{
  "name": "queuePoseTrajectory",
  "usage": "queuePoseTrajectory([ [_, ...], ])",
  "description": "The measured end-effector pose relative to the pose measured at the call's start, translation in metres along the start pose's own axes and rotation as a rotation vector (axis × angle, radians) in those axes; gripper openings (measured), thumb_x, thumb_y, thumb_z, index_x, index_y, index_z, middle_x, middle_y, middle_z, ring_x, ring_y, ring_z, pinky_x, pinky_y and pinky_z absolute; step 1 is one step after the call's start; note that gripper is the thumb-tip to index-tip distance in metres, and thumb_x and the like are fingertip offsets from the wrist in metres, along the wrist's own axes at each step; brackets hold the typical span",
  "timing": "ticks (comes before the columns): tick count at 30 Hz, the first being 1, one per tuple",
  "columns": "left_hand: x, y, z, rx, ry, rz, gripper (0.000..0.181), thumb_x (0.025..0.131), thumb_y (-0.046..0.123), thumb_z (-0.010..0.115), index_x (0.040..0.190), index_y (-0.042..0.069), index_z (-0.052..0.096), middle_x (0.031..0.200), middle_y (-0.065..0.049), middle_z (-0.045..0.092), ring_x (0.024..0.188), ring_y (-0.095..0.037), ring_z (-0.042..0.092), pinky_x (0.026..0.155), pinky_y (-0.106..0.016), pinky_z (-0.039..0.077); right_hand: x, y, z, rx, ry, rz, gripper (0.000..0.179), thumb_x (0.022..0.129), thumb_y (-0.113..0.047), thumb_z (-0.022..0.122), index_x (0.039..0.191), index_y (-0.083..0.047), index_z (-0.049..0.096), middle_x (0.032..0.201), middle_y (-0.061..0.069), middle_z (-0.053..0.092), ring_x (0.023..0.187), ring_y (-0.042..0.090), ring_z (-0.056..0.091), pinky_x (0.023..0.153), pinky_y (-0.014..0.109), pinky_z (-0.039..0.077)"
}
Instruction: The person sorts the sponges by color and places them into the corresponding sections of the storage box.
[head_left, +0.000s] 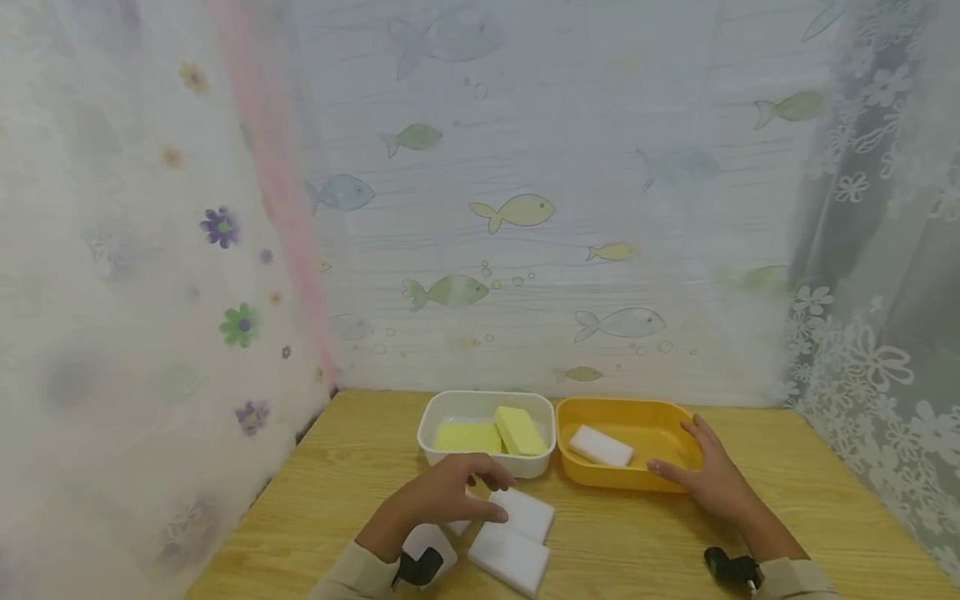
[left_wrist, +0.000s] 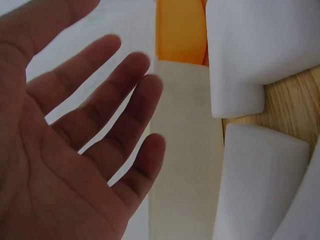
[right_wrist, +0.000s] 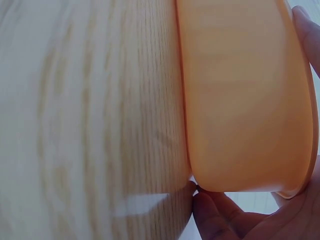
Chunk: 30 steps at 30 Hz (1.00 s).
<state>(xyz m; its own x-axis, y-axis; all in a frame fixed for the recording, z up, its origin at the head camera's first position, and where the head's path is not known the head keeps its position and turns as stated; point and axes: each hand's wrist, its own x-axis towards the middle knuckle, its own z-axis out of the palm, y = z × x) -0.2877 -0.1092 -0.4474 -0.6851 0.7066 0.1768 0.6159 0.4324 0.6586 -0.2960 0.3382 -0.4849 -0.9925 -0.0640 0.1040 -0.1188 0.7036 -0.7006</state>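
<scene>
My left hand hovers over several white sponge blocks on the table, its fingers spread and loosely bent with nothing between them. In the left wrist view, the palm and fingers show bare beside the white blocks. At the right end of the orange tray, my right hand holds the rim, thumb at the front edge and fingers around the far side. The right wrist view shows fingertips against the tray's end wall. One white sponge block lies inside that tray.
A white tray stands left of the orange one, their ends close together, with two yellow sponge blocks in it. Wood-grain table lies beneath. A fish-print curtain hangs behind, with more curtains at both sides.
</scene>
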Motion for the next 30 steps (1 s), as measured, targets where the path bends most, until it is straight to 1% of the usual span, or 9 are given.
queuePoseTrajectory([
  [5,-0.001,-0.004,0.0,-0.033,-0.09,-0.015,0.044,0.085,0.04,0.086,0.123,0.02,0.073,0.116,0.004,0.074,0.106,-0.006,0.065,0.091,-0.037,0.053,-0.001,0.002,-0.002,0.007,-0.01,-0.003,0.106,0.096,-0.054,0.068,0.165,0.001,0.009,0.17,0.029,-0.012,0.149,0.064,0.005,0.105,0.084,0.02],
  [8,-0.002,-0.004,-0.003,-0.034,-0.129,-0.046,0.046,0.082,0.037,0.089,0.122,0.021,0.074,0.116,0.004,0.074,0.107,-0.004,0.064,0.093,-0.036,0.051,-0.001,0.002,-0.003,0.016,-0.013,0.002,0.106,0.096,-0.055,0.068,0.165,0.0,0.008,0.17,0.027,-0.015,0.149,0.064,0.004,0.105,0.084,0.019],
  [12,-0.003,-0.006,-0.005,-0.034,-0.147,-0.085,0.048,0.078,0.032,0.093,0.121,0.022,0.075,0.116,0.007,0.074,0.108,-0.003,0.064,0.094,-0.035,0.049,-0.001,0.001,-0.003,0.028,-0.014,0.01,0.107,0.096,-0.056,0.068,0.166,-0.002,0.007,0.171,0.024,-0.017,0.15,0.063,0.003,0.105,0.084,0.018],
  [16,-0.006,-0.007,-0.005,-0.035,-0.162,-0.102,0.05,0.074,0.029,0.095,0.12,0.024,0.075,0.115,0.009,0.073,0.108,-0.005,0.064,0.095,-0.034,0.049,0.0,0.0,-0.002,0.022,-0.007,0.008,0.108,0.095,-0.056,0.069,0.165,-0.001,0.008,0.171,0.024,-0.015,0.15,0.063,0.004,0.106,0.084,0.018],
  [21,-0.01,-0.01,-0.002,-0.043,-0.192,-0.112,0.053,0.073,0.027,0.096,0.121,0.025,0.074,0.116,0.011,0.072,0.11,-0.006,0.063,0.096,-0.033,0.049,0.0,0.0,0.0,0.012,-0.01,0.013,0.108,0.095,-0.055,0.07,0.165,0.0,0.009,0.17,0.026,-0.015,0.15,0.063,0.004,0.106,0.084,0.018],
  [30,-0.011,-0.013,-0.001,-0.038,-0.223,-0.123,0.056,0.071,0.025,0.097,0.122,0.027,0.073,0.118,0.014,0.07,0.111,-0.007,0.062,0.1,-0.034,0.048,-0.002,-0.003,-0.001,0.016,-0.019,0.016,0.109,0.095,-0.056,0.069,0.165,0.0,0.008,0.17,0.026,-0.016,0.15,0.063,0.003,0.106,0.084,0.019],
])
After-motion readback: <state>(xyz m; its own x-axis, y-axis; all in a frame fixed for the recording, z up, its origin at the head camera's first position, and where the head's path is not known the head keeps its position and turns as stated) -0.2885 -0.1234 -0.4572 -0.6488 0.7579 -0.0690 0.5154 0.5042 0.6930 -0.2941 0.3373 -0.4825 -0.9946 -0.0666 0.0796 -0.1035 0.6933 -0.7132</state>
